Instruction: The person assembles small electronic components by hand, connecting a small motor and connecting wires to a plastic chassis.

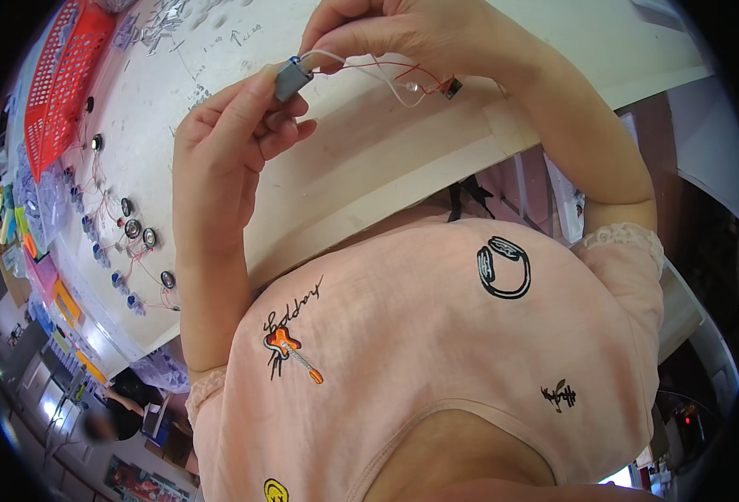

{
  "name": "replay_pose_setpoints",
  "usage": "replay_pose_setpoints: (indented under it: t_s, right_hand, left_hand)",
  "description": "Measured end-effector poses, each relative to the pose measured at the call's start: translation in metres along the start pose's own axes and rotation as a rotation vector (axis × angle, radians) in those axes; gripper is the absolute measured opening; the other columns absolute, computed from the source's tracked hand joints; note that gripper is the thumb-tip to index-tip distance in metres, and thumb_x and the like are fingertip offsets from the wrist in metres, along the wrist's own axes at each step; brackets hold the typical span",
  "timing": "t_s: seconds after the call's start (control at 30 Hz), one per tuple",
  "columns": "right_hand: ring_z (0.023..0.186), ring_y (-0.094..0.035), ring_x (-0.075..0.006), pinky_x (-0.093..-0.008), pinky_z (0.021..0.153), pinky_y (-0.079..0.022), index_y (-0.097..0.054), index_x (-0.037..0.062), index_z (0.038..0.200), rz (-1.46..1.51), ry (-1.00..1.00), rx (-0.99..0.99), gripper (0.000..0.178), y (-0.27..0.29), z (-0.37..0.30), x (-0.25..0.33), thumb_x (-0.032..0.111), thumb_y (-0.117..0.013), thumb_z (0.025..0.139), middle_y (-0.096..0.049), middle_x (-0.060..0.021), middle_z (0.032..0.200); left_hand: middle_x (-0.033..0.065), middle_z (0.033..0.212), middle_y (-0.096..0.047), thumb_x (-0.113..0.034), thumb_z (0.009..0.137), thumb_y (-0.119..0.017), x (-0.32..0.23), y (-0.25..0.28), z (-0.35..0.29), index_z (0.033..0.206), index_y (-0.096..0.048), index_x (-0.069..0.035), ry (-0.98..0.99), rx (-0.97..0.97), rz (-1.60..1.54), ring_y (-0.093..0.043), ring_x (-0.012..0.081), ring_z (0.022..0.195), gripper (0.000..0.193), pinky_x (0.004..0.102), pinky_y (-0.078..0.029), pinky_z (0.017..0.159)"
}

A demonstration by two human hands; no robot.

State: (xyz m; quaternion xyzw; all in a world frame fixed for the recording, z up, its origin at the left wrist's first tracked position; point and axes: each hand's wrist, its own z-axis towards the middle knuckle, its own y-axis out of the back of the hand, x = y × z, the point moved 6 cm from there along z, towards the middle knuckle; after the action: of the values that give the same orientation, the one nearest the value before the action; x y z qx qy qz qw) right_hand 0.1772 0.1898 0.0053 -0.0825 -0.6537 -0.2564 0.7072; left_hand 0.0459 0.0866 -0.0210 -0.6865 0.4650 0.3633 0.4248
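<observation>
My left hand (pixel 231 138) grips a small grey block (pixel 292 81) between thumb and fingers, above the table. At the block's upper end sits a small dark blue part (pixel 295 59). The fingers of my right hand (pixel 395 33) are pinched together just beside that end, at a thin white wire (pixel 378 74); their tips are partly hidden. The white wire loops out to the right. Thin red wires (pixel 399 65) run alongside it to a little green circuit board (pixel 451 88), which hangs below my right wrist. A small clear bulb-like part (pixel 412 86) shows among the wires.
A red perforated basket (pixel 66 79) stands at the left. Near it lie several round black speaker-like discs (pixel 133 227) with red wires and small blue parts. Small metal pieces (pixel 162 23) are scattered at the back. The table's front edge (pixel 403 201) crosses before my body. Another person (pixel 123 418) is at lower left.
</observation>
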Motion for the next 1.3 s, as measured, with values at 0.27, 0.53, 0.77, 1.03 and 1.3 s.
replay_pose_setpoints:
  t_s: [0.27,0.53,0.77,1.03,1.3]
  right_hand:
    - [0.067,-0.056,-0.0094,-0.0217,0.062,-0.047,-0.065,-0.0043,0.096,0.579,-0.458,0.380,0.019,0.007,-0.016,0.018,0.010,-0.064,0.083,-0.065,-0.0041,0.079]
    - [0.065,-0.059,-0.0122,-0.0234,0.061,-0.048,-0.064,-0.0008,0.090,-0.242,0.235,-0.109,0.014,-0.005,-0.008,0.015,0.006,-0.067,0.079,-0.066,-0.0099,0.077]
    - [0.064,-0.061,-0.0235,-0.0296,0.058,-0.048,-0.064,0.0040,0.083,-0.479,0.460,-0.184,0.011,-0.007,-0.006,0.015,0.009,-0.069,0.075,-0.063,-0.0105,0.072]
    - [0.059,-0.060,-0.0221,-0.0316,0.055,-0.047,-0.063,0.0076,0.077,-0.633,0.690,-0.370,0.009,-0.006,-0.017,0.024,0.012,-0.068,0.073,-0.062,-0.0055,0.066]
    - [0.058,-0.060,-0.0195,-0.0302,0.055,-0.045,-0.060,0.0092,0.076,-0.884,0.659,-0.312,0.004,-0.015,-0.018,0.026,0.013,-0.062,0.076,-0.061,-0.0038,0.065]
  left_hand:
    - [0.0077,0.083,-0.063,-0.020,0.094,-0.049,-0.003,-0.006,0.006,0.098,-0.060,0.006,0.035,0.048,-0.011,-0.059,0.0071,0.064,0.028,0.0318,-0.055,0.079]
    - [0.0087,0.083,-0.064,-0.018,0.094,-0.049,0.000,0.005,0.000,0.099,-0.060,0.006,-0.005,0.009,-0.015,-0.061,0.0083,0.065,0.027,0.0318,-0.055,0.078]
    - [0.0092,0.082,-0.064,-0.020,0.092,-0.054,0.001,0.002,0.001,0.100,-0.062,0.006,-0.031,-0.044,0.024,-0.060,0.0087,0.064,0.027,0.0305,-0.055,0.075]
    - [0.0103,0.082,-0.065,-0.020,0.090,-0.057,-0.001,0.001,0.002,0.100,-0.063,0.006,-0.106,-0.066,0.013,-0.061,0.0091,0.064,0.029,0.0284,-0.055,0.071]
    - [0.0103,0.082,-0.065,-0.020,0.090,-0.058,0.002,0.005,0.001,0.100,-0.063,0.006,-0.103,-0.114,0.024,-0.061,0.0105,0.066,0.028,0.0270,-0.054,0.071]
